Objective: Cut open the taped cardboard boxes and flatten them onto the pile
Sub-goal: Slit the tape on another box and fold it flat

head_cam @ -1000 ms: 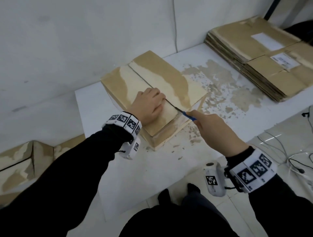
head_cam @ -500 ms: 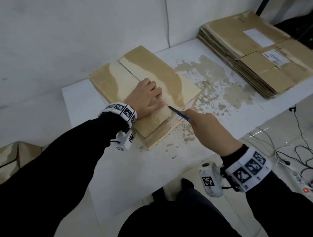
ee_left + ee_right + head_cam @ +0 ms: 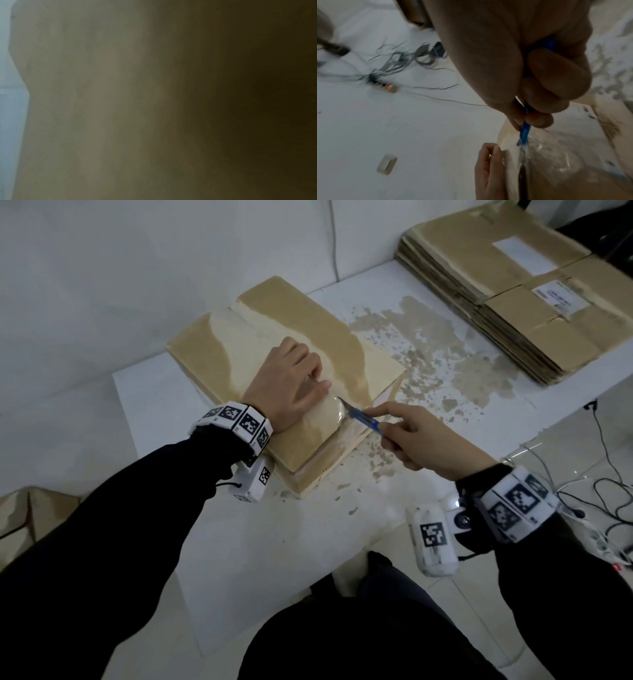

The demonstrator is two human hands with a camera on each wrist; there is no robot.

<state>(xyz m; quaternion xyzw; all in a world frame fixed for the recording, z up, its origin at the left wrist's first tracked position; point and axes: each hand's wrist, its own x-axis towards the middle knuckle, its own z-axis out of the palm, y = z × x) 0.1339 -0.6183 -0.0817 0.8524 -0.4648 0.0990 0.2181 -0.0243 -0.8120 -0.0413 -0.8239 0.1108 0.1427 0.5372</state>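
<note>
Slitting the tape at the near end of the box

The tan taped cardboard box (image 3: 274,344) lies flat on the white table (image 3: 239,542), and the left hand (image 3: 291,381) presses down on its top with fingers bent, gripping nothing — likely to steady it. The right hand (image 3: 421,436) grasps the slim blue-handled knife (image 3: 359,416), blade in the seam. The stack of flattened brown cardboard (image 3: 513,302) waits well apart, far right.

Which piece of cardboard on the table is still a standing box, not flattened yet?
The taped box by the wall, under the left hand, with the blue knife at its seam. The stack at the far right is already flattened.
</note>
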